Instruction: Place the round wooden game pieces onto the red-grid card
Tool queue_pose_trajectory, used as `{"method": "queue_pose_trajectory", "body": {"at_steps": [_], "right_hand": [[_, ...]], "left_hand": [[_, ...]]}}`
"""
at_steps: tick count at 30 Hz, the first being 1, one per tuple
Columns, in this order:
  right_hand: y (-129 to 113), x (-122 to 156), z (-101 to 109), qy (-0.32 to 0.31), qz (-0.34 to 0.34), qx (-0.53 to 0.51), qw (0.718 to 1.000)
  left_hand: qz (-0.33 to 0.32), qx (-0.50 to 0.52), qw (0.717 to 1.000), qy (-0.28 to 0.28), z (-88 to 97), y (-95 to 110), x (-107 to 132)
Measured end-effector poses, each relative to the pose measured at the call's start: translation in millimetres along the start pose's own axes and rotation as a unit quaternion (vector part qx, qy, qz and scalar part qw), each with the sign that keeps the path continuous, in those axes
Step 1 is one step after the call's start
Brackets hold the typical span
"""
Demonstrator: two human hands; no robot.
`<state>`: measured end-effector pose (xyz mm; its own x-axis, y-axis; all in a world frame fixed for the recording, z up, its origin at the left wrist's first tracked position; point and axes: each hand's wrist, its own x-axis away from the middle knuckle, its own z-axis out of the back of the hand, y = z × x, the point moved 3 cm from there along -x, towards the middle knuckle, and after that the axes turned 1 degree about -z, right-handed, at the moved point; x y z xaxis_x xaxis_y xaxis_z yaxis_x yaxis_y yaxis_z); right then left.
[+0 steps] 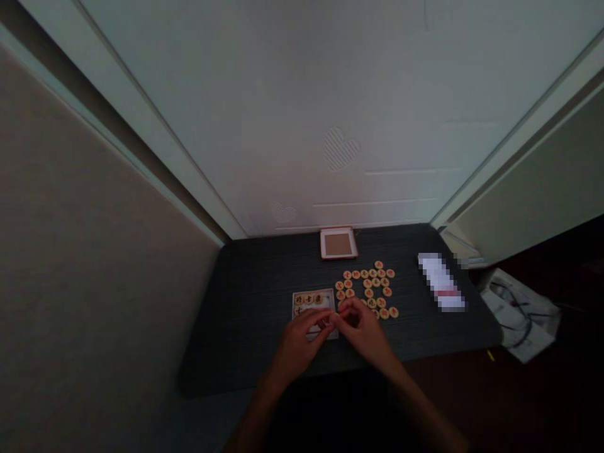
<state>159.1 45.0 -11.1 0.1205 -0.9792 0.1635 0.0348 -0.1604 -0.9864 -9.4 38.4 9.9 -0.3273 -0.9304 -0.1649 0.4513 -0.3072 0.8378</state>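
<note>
round discs (369, 293) right of and inside shallow box (329, 302). left hand (302, 335) and right hand (363, 330) meet over its right edge, fingertips bunched; can't tell if clamped on one. probably light, stiff; pinch by rim.

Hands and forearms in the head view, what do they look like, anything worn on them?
The left hand and right hand are ungloved, and no sleeve shows on either forearm. No watch or marking can be made out in the dim light.
</note>
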Motion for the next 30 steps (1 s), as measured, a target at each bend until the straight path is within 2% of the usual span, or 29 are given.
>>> {"method": "queue_pose_trajectory", "body": {"at_steps": [19,30], "right_hand": [[-3.1,3.6,0.8,-0.042,0.024,-0.001,0.999],[-0.5,1.9,-1.6,-0.021,0.011,0.007,1.0]], "left_hand": [[0.011,0.022,1.0,-0.004,2.2,-2.8,1.5],[0.008,0.022,1.0,-0.001,2.6,-1.0,2.4]]}}
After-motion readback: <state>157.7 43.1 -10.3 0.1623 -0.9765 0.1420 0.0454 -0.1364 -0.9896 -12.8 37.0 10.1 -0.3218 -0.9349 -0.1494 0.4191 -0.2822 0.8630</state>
